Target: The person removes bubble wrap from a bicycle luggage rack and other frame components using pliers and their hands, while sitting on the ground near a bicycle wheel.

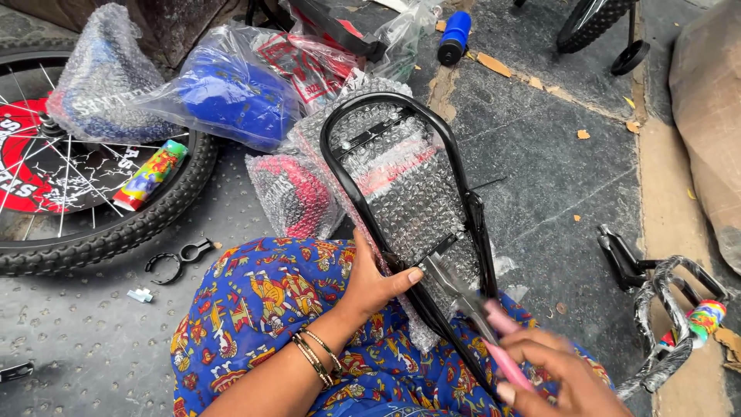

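The scene is lit evenly by soft, bright daylight; no single source can be made out. Shadows are faint and diffuse, gathered only under the wheel (93, 193) and the black frame (401, 185). Small glints are seen on the bubble wrap (409, 193) and plastic bags (224, 93). The right hand (552, 378) and pliers (478, 316) are smeared by motion blur. Slight bending is noticed at the edges.

I see spoked bicycle wheel (69, 177) at floor's left edge, bubble-wrapped blue part (231, 96) beside it, blue handlebar grip (454, 35) near top edge, small black clamp (179, 259) below wheel, wrapped black handlebar (664, 309) toward right edge.
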